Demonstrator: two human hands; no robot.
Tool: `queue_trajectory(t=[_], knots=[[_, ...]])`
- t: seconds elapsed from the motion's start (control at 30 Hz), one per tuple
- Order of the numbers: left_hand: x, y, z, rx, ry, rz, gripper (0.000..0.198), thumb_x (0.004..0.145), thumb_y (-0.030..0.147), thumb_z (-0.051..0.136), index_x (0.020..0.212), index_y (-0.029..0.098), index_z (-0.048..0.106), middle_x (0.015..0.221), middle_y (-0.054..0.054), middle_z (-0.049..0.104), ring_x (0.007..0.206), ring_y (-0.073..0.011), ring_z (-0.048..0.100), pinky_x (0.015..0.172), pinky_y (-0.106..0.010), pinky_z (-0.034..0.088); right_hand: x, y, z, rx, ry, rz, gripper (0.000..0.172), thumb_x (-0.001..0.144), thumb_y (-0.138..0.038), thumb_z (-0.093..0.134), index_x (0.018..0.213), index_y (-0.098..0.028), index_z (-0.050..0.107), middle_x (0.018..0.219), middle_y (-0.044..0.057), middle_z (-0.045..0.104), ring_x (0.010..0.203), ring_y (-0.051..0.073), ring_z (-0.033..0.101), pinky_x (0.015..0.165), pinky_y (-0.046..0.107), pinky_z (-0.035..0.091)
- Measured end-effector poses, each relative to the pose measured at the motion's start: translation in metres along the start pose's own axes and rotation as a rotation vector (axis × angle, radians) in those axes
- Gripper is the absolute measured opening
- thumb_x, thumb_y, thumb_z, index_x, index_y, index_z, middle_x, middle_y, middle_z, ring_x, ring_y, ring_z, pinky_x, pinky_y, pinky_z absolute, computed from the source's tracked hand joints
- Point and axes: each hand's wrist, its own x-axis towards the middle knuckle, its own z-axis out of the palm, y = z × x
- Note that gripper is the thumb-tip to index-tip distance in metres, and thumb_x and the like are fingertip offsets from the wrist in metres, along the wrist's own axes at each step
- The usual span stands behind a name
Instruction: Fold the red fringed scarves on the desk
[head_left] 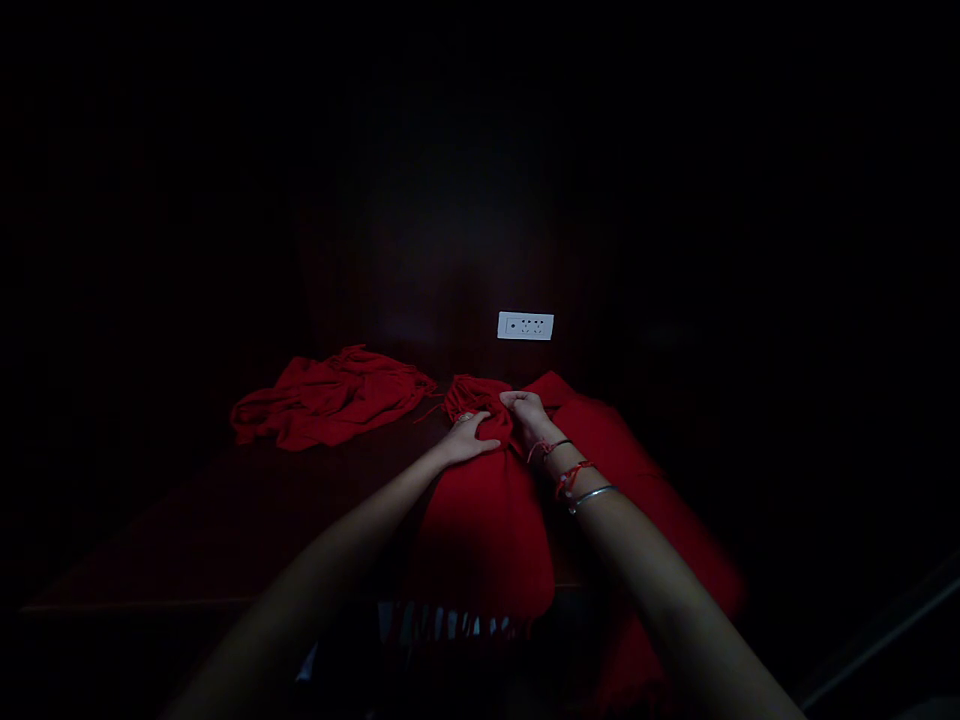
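A red fringed scarf [484, 520] hangs over the table's front edge, its fringe dangling below. Toward the back its fabric is bunched up, and my left hand [466, 438] grips that bunch from the left, thumb and fingers apart around the cloth. Close by on the right, my right hand [525, 408] is closed in a pinch on the same gathered cloth; its fingertips are partly hidden. Bracelets circle my right wrist. More red cloth [622, 450] spreads out to the right beneath my right forearm; whether it joins the held scarf I cannot tell.
A second crumpled red cloth [330, 395] lies at the back left of the dark table [247, 530]. On the wall behind is a white socket plate [526, 326]. The surroundings are very dark, and little shows beyond the table.
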Motion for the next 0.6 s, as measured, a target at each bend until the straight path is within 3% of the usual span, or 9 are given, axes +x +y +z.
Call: queue_trajectory(t=[0.1,0.17,0.4,0.5,0.6], knots=[[0.002,0.002,-0.004,-0.395,0.096,-0.153,0.044,0.067,0.03,0.059,0.106,0.011,0.05,0.094,-0.007,0.057,0.083,-0.0143,0.052,0.076,-0.024,0.04,-0.01,-0.001,-0.005,0.047,-0.047,0.107,0.013,0.059,-0.008,0.052,0.07,-0.013,0.055,0.05,-0.004,0.053,0.045,0.008,0.05,0.048,0.019,0.04],[0.007,0.005,-0.007,-0.525,0.14,-0.258,0.036,0.069,0.028,0.058,0.1,0.01,0.053,0.081,-0.004,0.059,0.072,-0.0112,0.053,0.068,-0.022,0.041,-0.015,-0.003,-0.008,0.067,-0.072,0.177,0.019,0.057,-0.004,0.053,0.073,-0.013,0.053,0.048,-0.005,0.052,0.042,0.007,0.048,0.044,0.018,0.039],[0.03,0.017,-0.014,-0.569,0.152,-0.356,0.013,0.054,0.008,0.063,0.065,0.011,0.058,0.05,0.004,0.051,0.051,-0.0088,0.047,0.054,-0.02,0.036,-0.019,-0.015,-0.015,0.121,-0.109,0.279,0.029,0.055,0.004,0.05,0.076,-0.016,0.047,0.045,-0.007,0.049,0.039,0.006,0.046,0.038,0.015,0.034],[0.029,0.026,-0.021,-0.628,0.131,-0.34,0.016,0.057,0.006,0.057,0.072,0.01,0.058,0.05,0.004,0.05,0.048,-0.0078,0.046,0.051,-0.019,0.037,-0.023,-0.023,-0.019,0.179,-0.118,0.266,0.029,0.057,0.001,0.051,0.079,-0.017,0.046,0.048,-0.007,0.05,0.041,0.006,0.047,0.04,0.015,0.035],[0.01,0.029,-0.031,-0.728,0.109,-0.271,0.024,0.064,0.011,0.052,0.088,0.013,0.055,0.066,0.001,0.056,0.056,-0.0068,0.05,0.056,-0.019,0.039,-0.041,-0.029,-0.028,0.291,-0.122,0.193,0.031,0.061,-0.006,0.051,0.087,-0.021,0.045,0.058,-0.007,0.053,0.05,0.005,0.051,0.049,0.016,0.04]])
